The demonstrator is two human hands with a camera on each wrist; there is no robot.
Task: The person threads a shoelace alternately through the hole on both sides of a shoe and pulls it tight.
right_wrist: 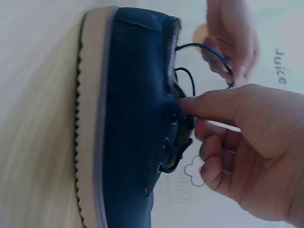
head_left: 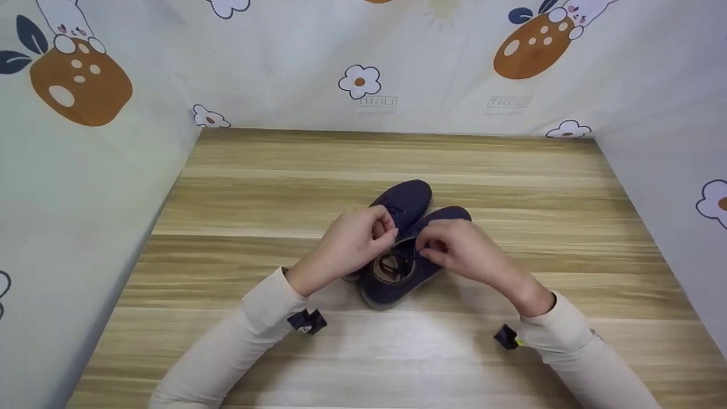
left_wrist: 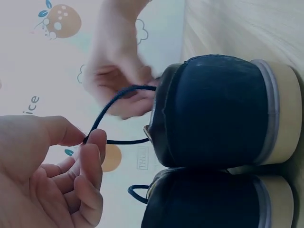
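Observation:
Two dark navy lace-up shoes stand side by side: the near shoe (head_left: 392, 292), on which both hands work, and the far shoe (head_left: 414, 196). My left hand (head_left: 360, 236) pinches a dark shoelace (left_wrist: 107, 107) between thumb and forefinger, above the near shoe's opening. From these fingertips the lace curves back to the shoe in two strands. On the other side of the opening, my right hand (head_left: 463, 250) has its thumb and forefinger pinched at the shoe's top eyelets (right_wrist: 175, 118), gripping the lacing edge there. More lace crosses the lower eyelets.
The shoes rest on a wood-grain tabletop (head_left: 255, 193). Pale curtains (head_left: 284, 68) printed with flowers and oranges surround it at the back and both sides. A small black device (head_left: 306, 321) hangs at the left cuff, another (head_left: 505, 337) at the right.

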